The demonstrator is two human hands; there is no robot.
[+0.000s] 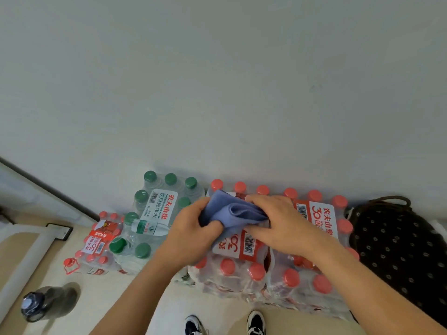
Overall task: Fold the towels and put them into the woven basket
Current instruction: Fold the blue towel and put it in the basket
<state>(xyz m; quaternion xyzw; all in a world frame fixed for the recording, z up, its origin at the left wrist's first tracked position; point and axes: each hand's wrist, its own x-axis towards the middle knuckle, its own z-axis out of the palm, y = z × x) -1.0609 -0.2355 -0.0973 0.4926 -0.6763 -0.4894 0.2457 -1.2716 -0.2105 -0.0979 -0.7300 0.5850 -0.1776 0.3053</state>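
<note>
A small blue towel (232, 212) lies bunched on top of a shrink-wrapped pack of red-capped water bottles (232, 269). My left hand (193, 230) grips its left side, thumb over the cloth and fingers curled beneath. My right hand (278, 226) covers its right side, fingers bent over the folds and pinching the fabric. Part of the towel is hidden under both hands. No woven basket is in view.
A second red-capped pack (316, 240) sits to the right, green-capped packs (154, 213) to the left, all against a white wall. A dark dotted bag (399, 247) stands at far right. A dark water bottle (46, 303) stands on the floor at lower left. My shoes (256, 322) show below.
</note>
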